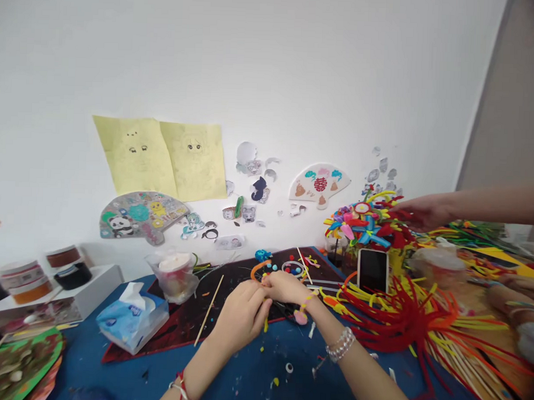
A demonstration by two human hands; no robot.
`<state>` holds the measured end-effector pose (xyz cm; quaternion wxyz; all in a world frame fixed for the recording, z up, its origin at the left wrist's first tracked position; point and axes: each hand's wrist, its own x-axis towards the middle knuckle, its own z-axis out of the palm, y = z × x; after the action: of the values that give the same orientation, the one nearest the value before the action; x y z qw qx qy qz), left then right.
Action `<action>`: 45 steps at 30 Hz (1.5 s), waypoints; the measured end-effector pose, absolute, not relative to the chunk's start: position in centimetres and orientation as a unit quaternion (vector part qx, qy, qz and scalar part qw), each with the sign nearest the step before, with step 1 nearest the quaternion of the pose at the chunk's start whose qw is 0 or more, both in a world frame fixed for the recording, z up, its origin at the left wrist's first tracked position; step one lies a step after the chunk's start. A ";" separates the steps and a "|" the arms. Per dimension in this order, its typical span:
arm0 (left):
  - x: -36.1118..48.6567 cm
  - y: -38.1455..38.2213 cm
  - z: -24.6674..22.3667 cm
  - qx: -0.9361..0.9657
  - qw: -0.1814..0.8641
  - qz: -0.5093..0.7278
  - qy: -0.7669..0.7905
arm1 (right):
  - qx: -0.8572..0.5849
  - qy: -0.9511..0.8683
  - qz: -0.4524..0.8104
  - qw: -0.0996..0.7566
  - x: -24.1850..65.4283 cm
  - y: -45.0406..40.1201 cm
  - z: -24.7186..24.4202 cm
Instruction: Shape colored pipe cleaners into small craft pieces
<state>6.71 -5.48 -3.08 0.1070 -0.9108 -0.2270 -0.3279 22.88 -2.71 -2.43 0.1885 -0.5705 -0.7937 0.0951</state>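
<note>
My left hand [242, 311] and my right hand [285, 287] meet over the dark mat [166, 319], fingers bent and pinched together. An orange pipe cleaner [256, 271] curves up from between them; its lower part is hidden by the fingers. A short yellow piece [266, 325] pokes out beneath my hands. Just beyond them lie a blue fuzzy shape [263, 256] and a clear round dish [293, 268] with small coloured balls around it. A thin wooden stick [209, 310] rests left of my left hand.
Red pipe cleaners [394, 321] spread at the right, near a propped phone [373, 270]. Another person's hand [424, 212] touches the colourful pipe-cleaner flowers [358, 223]. To the left stand a tissue pack [132, 318], a plastic cup [177, 273] and paint jars [25, 280].
</note>
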 end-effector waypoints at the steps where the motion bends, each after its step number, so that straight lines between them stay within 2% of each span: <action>1: 6.5 -5.4 -2.7 -0.912 0.107 -0.336 -0.208 | -0.568 -0.799 0.087 0.176 22.6 -3.0 -2.4; 6: 5.0 -3.6 -2.3 -0.900 0.069 -0.323 -0.285 | -0.530 -0.835 0.067 0.132 22.1 -3.6 -2.1; 11: 3.9 -2.6 -2.5 -0.891 -0.094 -0.299 -0.328 | -0.484 -0.858 0.103 0.141 23.4 -3.8 -1.1; 18: 5.3 -2.2 -3.5 -0.758 -0.448 -0.350 -0.321 | -0.449 -0.844 0.106 0.275 23.4 -4.4 -0.3; 21: 6.1 -2.3 -4.3 -0.709 -0.522 -0.367 -0.301 | -0.457 -0.824 0.106 0.318 23.0 -4.3 -0.4; 26: 6.6 -2.5 -5.0 -0.704 -0.542 -0.360 -0.286 | -0.506 -0.786 0.080 0.345 21.8 -4.1 -1.1; 33: 6.6 -1.7 -5.8 -0.689 -0.533 -0.390 -0.299 | -0.551 -0.761 0.048 0.339 20.5 -4.1 -1.8; 37: 6.8 -2.1 -5.6 -0.675 -0.570 -0.384 -0.269 | -0.559 -0.755 0.009 0.344 20.5 -3.9 -2.0; 41: 7.0 -2.9 -5.2 -0.656 -0.622 -0.352 -0.243 | -0.560 -0.750 0.007 0.351 20.6 -4.0 -1.8; 45: 7.0 -2.6 -5.4 -0.626 -0.638 -0.372 -0.251 | -0.573 -0.740 0.012 0.351 20.9 -4.1 -1.6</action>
<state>7.00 -2.62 -5.42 -0.6379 -0.6259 -0.2515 -0.3717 20.87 -4.10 -1.58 0.3514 -0.5731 -0.7402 0.0123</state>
